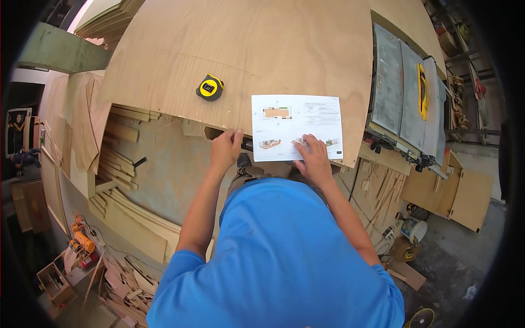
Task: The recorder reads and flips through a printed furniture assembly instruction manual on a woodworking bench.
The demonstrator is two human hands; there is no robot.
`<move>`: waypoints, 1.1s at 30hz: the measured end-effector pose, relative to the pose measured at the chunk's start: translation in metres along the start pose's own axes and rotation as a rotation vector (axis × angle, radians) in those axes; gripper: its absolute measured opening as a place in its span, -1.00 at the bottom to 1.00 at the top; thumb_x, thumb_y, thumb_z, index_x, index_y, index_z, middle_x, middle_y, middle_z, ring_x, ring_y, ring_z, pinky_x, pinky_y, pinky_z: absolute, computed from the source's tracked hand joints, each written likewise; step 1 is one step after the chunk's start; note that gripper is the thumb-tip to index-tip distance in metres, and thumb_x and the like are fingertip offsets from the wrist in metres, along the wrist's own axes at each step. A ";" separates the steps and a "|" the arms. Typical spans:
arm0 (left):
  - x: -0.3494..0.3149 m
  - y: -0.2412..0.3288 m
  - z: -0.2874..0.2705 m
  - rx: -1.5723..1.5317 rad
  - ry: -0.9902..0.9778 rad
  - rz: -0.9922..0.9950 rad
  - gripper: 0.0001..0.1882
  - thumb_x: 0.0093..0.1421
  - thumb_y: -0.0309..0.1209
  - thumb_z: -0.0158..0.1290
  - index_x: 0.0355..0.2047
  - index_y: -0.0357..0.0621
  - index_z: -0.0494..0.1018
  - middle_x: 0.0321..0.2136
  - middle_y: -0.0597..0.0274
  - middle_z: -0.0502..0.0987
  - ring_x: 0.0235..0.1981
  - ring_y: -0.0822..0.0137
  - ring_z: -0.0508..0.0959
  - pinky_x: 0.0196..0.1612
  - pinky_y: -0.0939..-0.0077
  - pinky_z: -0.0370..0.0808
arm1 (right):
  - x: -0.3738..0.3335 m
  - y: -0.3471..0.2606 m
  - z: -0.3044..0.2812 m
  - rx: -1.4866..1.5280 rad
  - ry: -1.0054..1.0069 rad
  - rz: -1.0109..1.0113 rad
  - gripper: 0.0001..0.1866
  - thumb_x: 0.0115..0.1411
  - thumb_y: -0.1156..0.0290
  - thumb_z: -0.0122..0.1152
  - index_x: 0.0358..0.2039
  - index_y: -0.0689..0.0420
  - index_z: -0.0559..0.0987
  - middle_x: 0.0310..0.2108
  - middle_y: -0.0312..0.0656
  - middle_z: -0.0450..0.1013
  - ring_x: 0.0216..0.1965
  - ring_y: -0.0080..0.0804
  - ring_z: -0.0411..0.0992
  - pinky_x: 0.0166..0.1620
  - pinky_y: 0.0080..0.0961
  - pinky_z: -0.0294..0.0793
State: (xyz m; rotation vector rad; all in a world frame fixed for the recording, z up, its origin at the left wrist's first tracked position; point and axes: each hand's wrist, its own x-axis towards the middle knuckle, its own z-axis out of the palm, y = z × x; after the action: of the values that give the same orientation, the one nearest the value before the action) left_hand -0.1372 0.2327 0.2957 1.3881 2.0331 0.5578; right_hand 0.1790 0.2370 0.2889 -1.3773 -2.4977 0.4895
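A white printed sheet (273, 131) with coloured drawings and lines of text lies at the front edge of the plywood worktop (229, 49). My right hand (315, 158) rests on its lower right part, fingers apart and holding nothing. To the left of the sheet, my left hand (225, 150) is at the worktop's front edge, its fingers curled together. Whatever those fingers grip, if anything, is hidden. Just beyond them, a narrow dark opening shows under the edge. A yellow and black tape measure (210, 87) sits on the worktop, beyond my left hand and touched by neither hand.
A table saw (404, 87) with a yellow insert is set into the right side. Wood strips (115, 167) are stacked below the worktop at left. Plywood sheets (109, 24) stand at the far left. A white bucket (414, 231) and an open wooden cabinet (465, 197) are at right.
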 end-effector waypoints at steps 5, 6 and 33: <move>-0.024 -0.010 0.035 -0.761 -0.344 -0.322 -0.51 0.49 -0.08 -0.05 0.12 -0.27 0.52 -0.11 0.16 0.68 -0.22 0.35 0.66 -0.16 0.44 0.56 | 0.002 0.007 -0.006 0.034 0.012 -0.023 -0.38 0.04 0.27 0.51 0.14 0.03 0.55 0.26 0.02 0.31 0.36 0.01 0.22 0.34 0.08 0.20; -0.025 -0.015 0.036 -0.816 -0.398 -0.355 -0.52 0.50 -0.10 -0.05 0.20 -0.21 0.48 -0.07 0.22 0.66 -0.21 0.39 0.64 -0.15 0.49 0.56 | 0.002 0.007 -0.004 0.031 0.004 -0.032 -0.38 0.04 0.26 0.51 0.14 0.03 0.55 0.25 0.02 0.31 0.35 0.02 0.23 0.33 0.07 0.21; -0.039 -0.024 0.051 -1.324 -0.535 -0.389 -0.58 0.47 -0.15 0.06 0.17 -0.15 0.49 -0.19 0.33 0.65 -0.27 0.53 0.59 -0.09 0.49 0.59 | 0.006 0.004 -0.014 0.179 -0.044 0.003 -0.41 0.06 0.25 0.52 0.12 0.09 0.58 0.28 0.05 0.31 0.33 0.07 0.23 0.36 -0.04 0.22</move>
State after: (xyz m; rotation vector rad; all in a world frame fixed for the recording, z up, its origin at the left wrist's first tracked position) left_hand -0.1077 0.1878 0.2528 0.2586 0.9968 0.9491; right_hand 0.1847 0.2463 0.3005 -1.3153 -2.4181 0.7315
